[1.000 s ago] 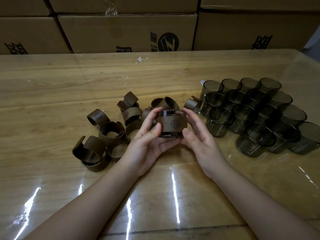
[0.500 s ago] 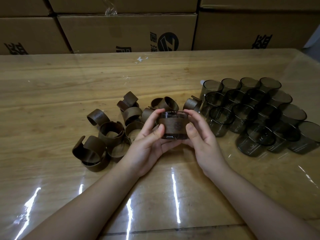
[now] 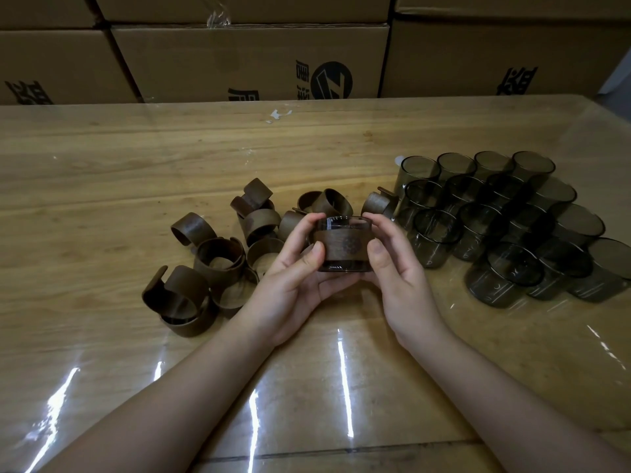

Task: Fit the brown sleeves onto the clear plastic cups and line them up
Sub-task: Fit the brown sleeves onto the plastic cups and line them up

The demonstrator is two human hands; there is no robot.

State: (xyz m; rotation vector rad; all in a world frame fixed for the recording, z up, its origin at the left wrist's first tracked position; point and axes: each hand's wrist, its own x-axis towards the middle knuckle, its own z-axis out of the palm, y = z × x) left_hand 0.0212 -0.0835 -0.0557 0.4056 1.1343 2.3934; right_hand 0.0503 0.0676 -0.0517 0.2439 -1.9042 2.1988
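Note:
Between both hands I hold a smoky clear cup (image 3: 344,224) upright above the table, a brown sleeve (image 3: 345,246) wrapped round its middle. My left hand (image 3: 293,278) grips its left side, thumb on the sleeve's front. My right hand (image 3: 396,268) grips the right side, thumb on the sleeve and fingers behind. A pile of several loose brown sleeves (image 3: 218,261) lies to the left and behind. Several bare clear cups (image 3: 505,227) stand grouped in rows at the right.
The wooden table (image 3: 102,172) is covered with glossy clear film. Stacked cardboard boxes (image 3: 249,59) form a wall along its far edge. A small white scrap (image 3: 278,115) lies near the back.
The sleeved cup has tilted from lying with its rim facing away to standing more upright, and it has risen slightly. Both hands shifted their fingers round it.

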